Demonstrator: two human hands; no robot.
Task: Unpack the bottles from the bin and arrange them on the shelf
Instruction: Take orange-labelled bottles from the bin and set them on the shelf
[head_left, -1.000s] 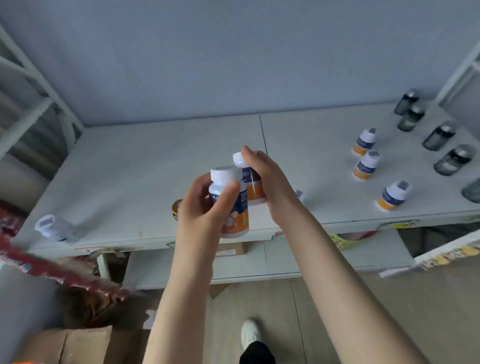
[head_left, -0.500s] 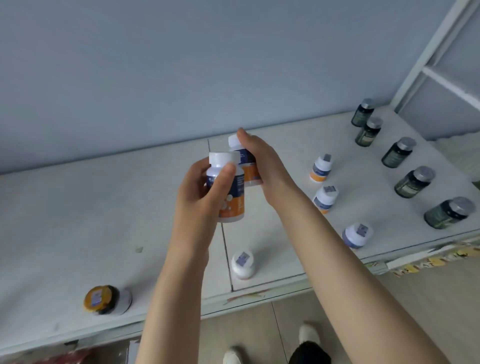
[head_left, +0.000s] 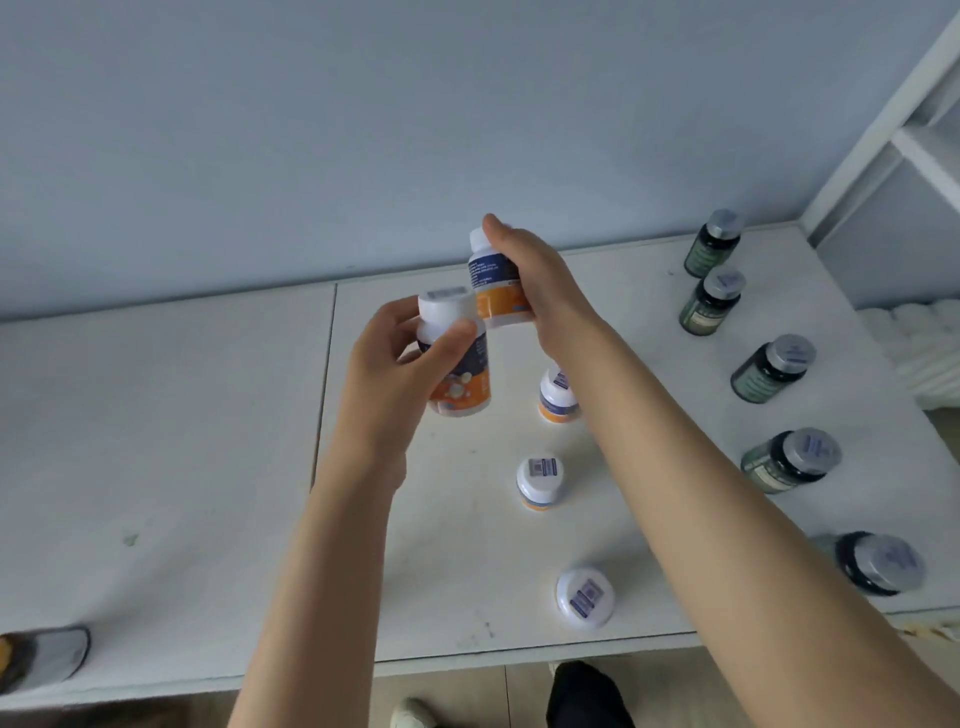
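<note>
Here, the left hand (head_left: 400, 374) wraps thumb and fingers around 1 white-capped bottle (head_left: 457, 358), while the right hand (head_left: 535, 283) closes on a second (head_left: 496, 283) just above and beyond it — both held clear over the shelf (head_left: 156, 441). The step looks like placing: next, each bottle likely needs setting upright in line with the white row. Below the right wrist stand 3 white-capped bottles (head_left: 540, 480); farther right, 5 dark green bottles (head_left: 774, 369) run in a row. Well left of the fingers, 1 container (head_left: 44, 657) lies on its side.
</note>
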